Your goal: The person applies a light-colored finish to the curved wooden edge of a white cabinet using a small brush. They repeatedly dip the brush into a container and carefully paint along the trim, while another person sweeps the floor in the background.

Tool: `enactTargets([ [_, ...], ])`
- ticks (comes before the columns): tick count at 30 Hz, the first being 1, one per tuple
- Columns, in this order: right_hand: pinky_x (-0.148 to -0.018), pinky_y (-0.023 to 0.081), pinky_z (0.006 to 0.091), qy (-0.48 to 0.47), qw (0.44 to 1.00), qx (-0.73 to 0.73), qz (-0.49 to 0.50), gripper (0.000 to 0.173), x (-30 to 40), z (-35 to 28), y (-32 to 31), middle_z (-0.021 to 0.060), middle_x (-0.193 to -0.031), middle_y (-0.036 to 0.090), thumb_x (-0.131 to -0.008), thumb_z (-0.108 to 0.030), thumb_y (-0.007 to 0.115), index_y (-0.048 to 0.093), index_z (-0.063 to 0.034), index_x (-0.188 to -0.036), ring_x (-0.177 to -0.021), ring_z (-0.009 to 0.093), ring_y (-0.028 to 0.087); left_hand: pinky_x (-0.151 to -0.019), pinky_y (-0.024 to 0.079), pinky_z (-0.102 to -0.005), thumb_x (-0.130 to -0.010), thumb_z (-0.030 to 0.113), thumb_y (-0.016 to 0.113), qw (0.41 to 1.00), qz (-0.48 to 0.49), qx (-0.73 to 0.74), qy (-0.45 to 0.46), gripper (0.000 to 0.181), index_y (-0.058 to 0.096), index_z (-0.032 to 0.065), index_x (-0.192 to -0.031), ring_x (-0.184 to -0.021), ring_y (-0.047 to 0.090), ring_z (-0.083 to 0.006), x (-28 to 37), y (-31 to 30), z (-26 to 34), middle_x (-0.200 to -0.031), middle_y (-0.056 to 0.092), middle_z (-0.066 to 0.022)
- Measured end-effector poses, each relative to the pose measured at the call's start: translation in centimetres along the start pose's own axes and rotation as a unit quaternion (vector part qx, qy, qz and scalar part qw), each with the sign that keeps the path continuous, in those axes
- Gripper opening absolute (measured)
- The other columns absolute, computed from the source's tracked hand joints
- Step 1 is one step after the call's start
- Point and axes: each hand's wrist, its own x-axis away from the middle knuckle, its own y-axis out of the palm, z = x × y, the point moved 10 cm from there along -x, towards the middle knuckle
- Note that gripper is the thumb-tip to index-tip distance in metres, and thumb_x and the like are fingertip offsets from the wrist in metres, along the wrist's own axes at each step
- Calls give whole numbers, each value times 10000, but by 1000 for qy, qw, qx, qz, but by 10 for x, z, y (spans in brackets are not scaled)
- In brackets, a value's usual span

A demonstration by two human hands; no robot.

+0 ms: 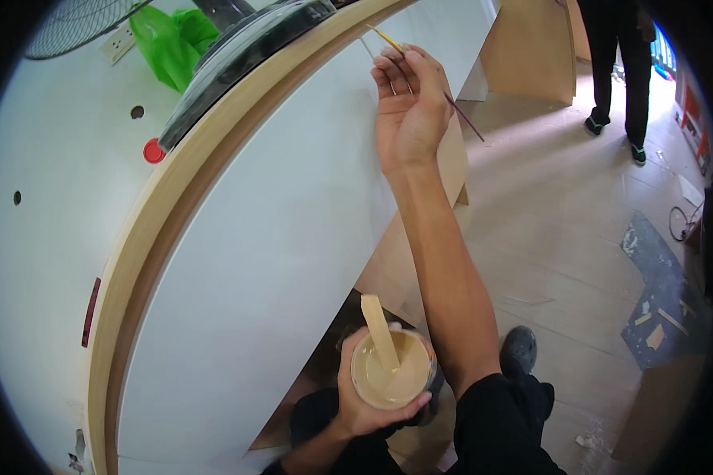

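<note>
My right hand (pixel 413 101) grips a thin paintbrush (pixel 387 40). Its yellowish tip is at the inner face of a curved pale-wood edge strip (pixel 226 98); I cannot tell whether it touches. A dark purple handle (pixel 464 116) sticks out behind the wrist, its middle hidden by the hand. Low in view, my left hand (pixel 356 404) is wrapped around a round cup (pixel 356 392) holding cream-coloured liquid (pixel 407 374). A flat wooden stir stick (pixel 377 326) stands tilted in it. Between the strip and my arms lies a smooth white panel (pixel 261 225).
Beyond the strip, a fan base (pixel 243 71), green plastic bag (pixel 166 44) and red lid (pixel 154 151) rest on a white surface (pixel 65 255). A person (pixel 621 65) stands on the tiled floor (pixel 529 196) at upper right. Wood scraps lie on a grey sheet (pixel 653 285).
</note>
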Motion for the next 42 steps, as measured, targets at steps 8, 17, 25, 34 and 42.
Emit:
enactTargets([
  [8, -692, 557, 322, -51, 998, -25, 12, 172, -14, 1, -10, 162, -851, 663, -915, -80, 591, 596, 77, -984, -730, 239, 674, -1020, 397, -404, -607, 115, 887, 999, -15, -45, -18, 974, 264, -1, -1347, -1228, 456, -271, 2, 3, -14, -1330, 405, -195],
  [17, -702, 582, 323, -71, 997, 15, -6, 204, -18, -5, -5, 170, -851, 671, -933, -100, 588, 597, 98, -982, -759, 255, 692, -1009, 379, -429, -583, 249, 876, 998, 8, -45, -45, 1028, 265, -3, -1370, -1176, 492, -272, 10, 3, -26, -1289, 451, -170],
  [25, -741, 567, 313, -64, 997, 31, -22, 174, -19, -3, -1, 153, -882, 674, -930, -92, 590, 621, 71, -983, -814, 240, 686, -1000, 388, -422, -572, 239, 880, 1000, -6, -8, -8, 1025, 271, -6, -1359, -1173, 493, -270, 4, 7, -24, -1263, 459, -161],
  [34, -705, 581, 320, -72, 997, 36, -18, 199, -17, -2, -1, 169, -844, 674, -937, -97, 581, 610, 96, -974, -763, 248, 691, -1006, 380, -417, -577, 244, 879, 999, -2, -37, -14, 1002, 295, -5, -1350, -1186, 478, -260, 6, 2, -25, -1283, 446, -158],
  [42, -697, 580, 316, -70, 997, 39, -21, 192, -16, 0, -4, 170, -835, 673, -932, -87, 583, 608, 100, -971, -758, 242, 691, -1026, 385, -406, -621, 156, 867, 999, -6, -4, -52, 918, 310, 15, -1336, -1209, 480, -269, 2, 6, -24, -1320, 427, -169],
])
